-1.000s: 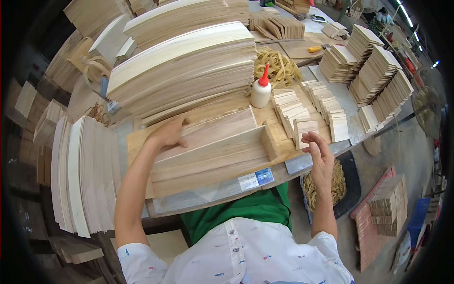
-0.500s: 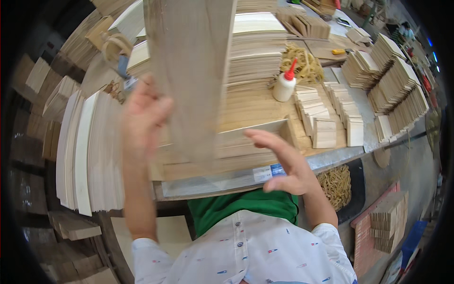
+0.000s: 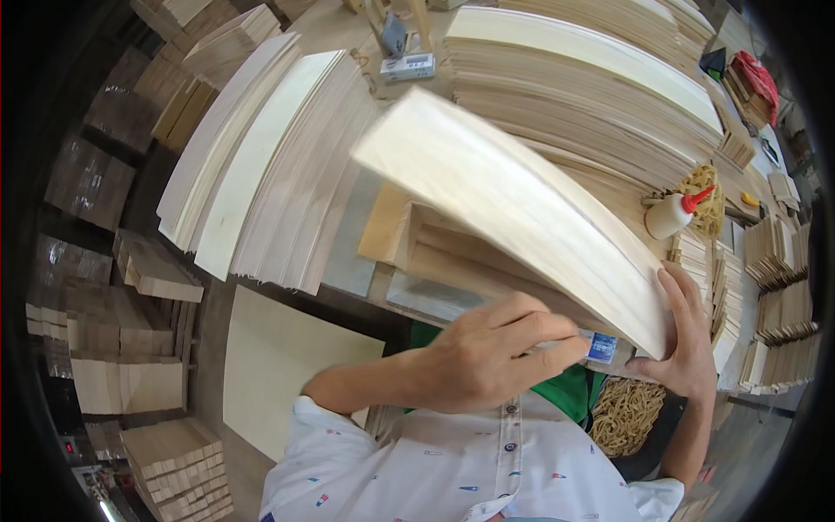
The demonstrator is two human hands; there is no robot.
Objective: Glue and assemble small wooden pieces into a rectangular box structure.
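Board (image 3: 522, 209): far end motion-blurred, edges soft; covers much of tabletop (image 3: 365, 261) and wood pieces beneath. Left hand (image 3: 487, 361): fingertips tucked under board, grip not visible; blocks pt of small blue label (image 3: 602, 346). Right hand (image 3: 687, 335): palm behind board's near edge, only fingers + wrist show. Glue bottle (image 3: 668, 216): lower pt hidden by board. Stacks (image 3: 783, 261) at rt rim cut by fisheye edge. Device (image 3: 409, 65) up top too small to ID.

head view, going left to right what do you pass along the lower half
Stack of small wooden boards → flat pale sheet → left hand → pile of rubber bands → right hand on the thin wooden panel → stacks of small wood pieces.
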